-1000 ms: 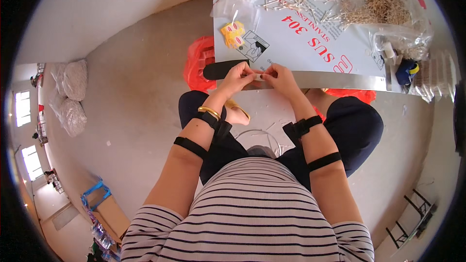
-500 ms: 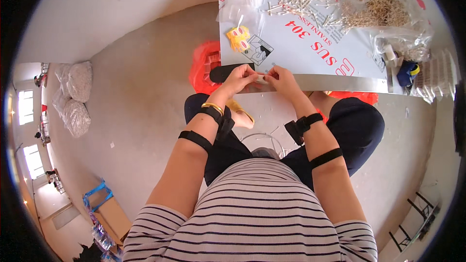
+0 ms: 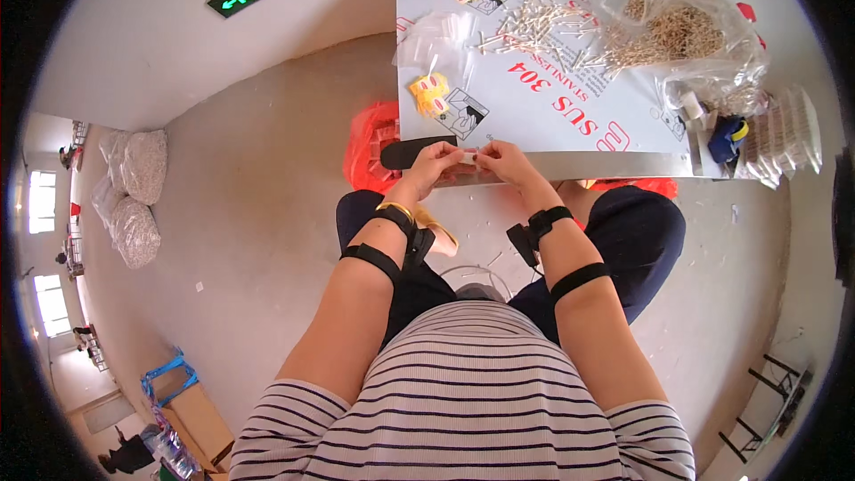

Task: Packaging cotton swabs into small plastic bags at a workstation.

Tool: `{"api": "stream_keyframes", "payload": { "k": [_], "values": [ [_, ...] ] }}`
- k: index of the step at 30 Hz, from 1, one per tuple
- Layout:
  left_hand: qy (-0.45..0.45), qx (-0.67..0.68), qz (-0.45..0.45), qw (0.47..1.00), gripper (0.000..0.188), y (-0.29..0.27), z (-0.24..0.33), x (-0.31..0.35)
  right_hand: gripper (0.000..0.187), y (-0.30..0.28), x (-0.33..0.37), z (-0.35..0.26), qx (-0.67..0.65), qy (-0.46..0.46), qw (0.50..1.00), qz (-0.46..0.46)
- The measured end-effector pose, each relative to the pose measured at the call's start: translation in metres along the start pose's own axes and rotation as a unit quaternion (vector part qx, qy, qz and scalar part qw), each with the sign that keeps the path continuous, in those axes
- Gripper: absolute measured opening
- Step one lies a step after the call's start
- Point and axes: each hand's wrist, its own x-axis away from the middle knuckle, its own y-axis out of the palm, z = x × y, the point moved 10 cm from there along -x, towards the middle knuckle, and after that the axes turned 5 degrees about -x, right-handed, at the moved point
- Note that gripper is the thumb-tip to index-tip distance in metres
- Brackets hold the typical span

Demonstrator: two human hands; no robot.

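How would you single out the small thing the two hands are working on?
Start at the pale sheet-covered table and go to its near edge. There the left hand and right hand meet around a tiny white piece, apart from the loose white sticks piled farther back.

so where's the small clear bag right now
In the head view the small clear bag is pinched between the left hand and right hand, at the near edge of the table, just below the yellow card.

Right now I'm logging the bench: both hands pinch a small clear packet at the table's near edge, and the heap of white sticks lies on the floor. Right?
Not quite. In the head view the heap of white sticks lies on the table, not the floor. The left hand and right hand do pinch the small clear packet at its near edge.
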Motion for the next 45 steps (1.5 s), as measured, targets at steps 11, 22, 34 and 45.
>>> {"api": "stream_keyframes", "payload": {
  "k": [11, 22, 34, 45],
  "values": [
    [0.217, -0.198, 0.084, 0.952, 0.026, 0.037, 0.089, 0.089, 0.012, -0.011, 0.086, -0.114, 0.033, -0.149, 0.988, 0.021],
    [0.34, -0.202, 0.099, 0.913, 0.009, 0.081, 0.175, 0.198, 0.009, 0.019, 0.187, -0.231, 0.132, -0.303, 0.942, 0.057],
    [0.406, -0.195, 0.142, 0.881, 0.006, 0.083, 0.208, 0.26, 0.007, 0.029, 0.234, -0.271, 0.103, -0.361, 0.921, 0.099],
    [0.388, -0.02, 0.084, 0.918, 0.011, 0.07, 0.191, 0.275, 0.008, 0.041, 0.236, -0.255, -0.088, -0.304, 0.949, -0.003]
  ]
}}
